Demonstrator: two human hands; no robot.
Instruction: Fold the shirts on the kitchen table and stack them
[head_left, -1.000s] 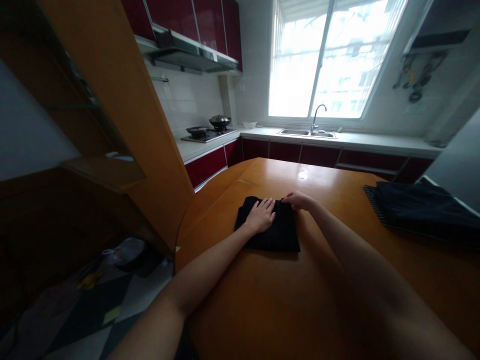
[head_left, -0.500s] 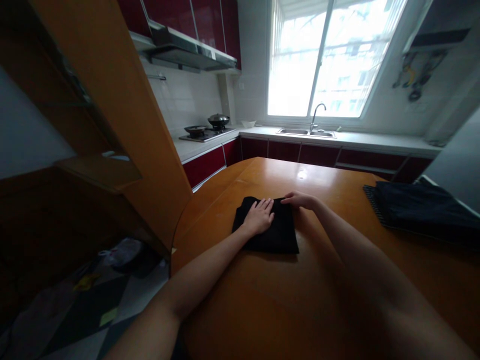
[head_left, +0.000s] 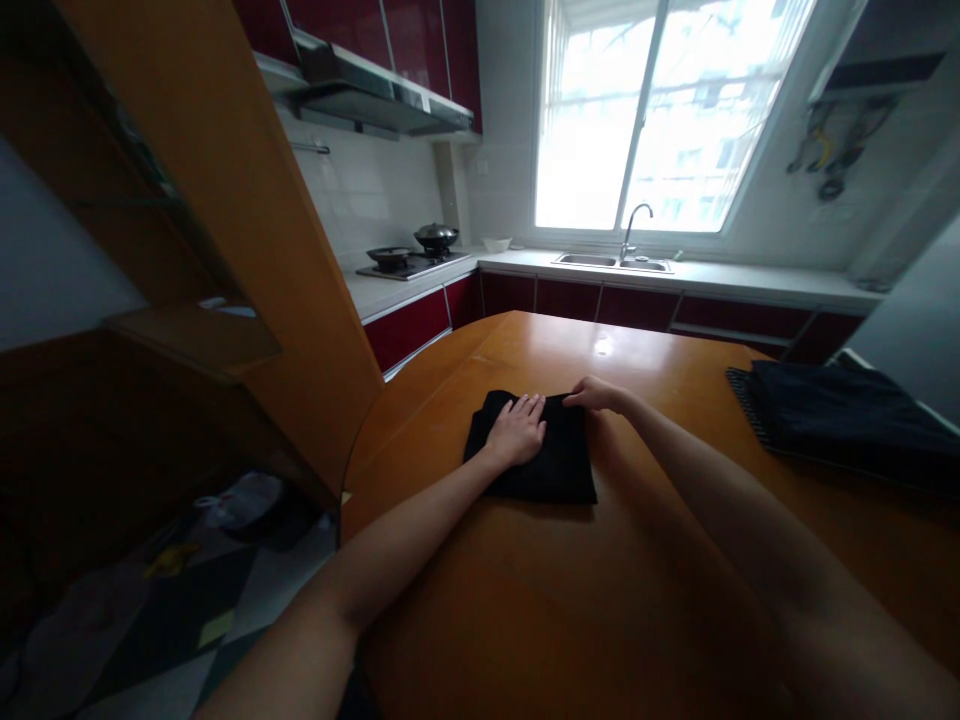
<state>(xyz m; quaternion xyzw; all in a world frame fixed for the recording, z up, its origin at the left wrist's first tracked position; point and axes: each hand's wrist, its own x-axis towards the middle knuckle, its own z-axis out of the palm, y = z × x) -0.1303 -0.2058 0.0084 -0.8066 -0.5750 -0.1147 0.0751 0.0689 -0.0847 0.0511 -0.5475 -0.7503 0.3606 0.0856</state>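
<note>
A folded black garment (head_left: pixel 559 470) lies flat on the brown wooden table (head_left: pixel 570 600); its exact kind cannot be told. My left hand (head_left: pixel 517 432) rests flat on top of it, fingers stretched out. At the garment's far right corner, my right hand (head_left: pixel 598 393) has its thumb and fingers closed on the edge. Part of the garment's left side is hidden under my left hand and forearm.
Dark folded clothes (head_left: pixel 840 410) are stacked at the table's right side. Beyond the table run a counter with a sink (head_left: pixel 589 261) and a gas stove (head_left: pixel 412 266) bearing pans. A wooden partition (head_left: pixel 300 300) stands close on the left.
Hardly anything differs. Both hands stay in place on the garment, and the view has shifted very slightly.
</note>
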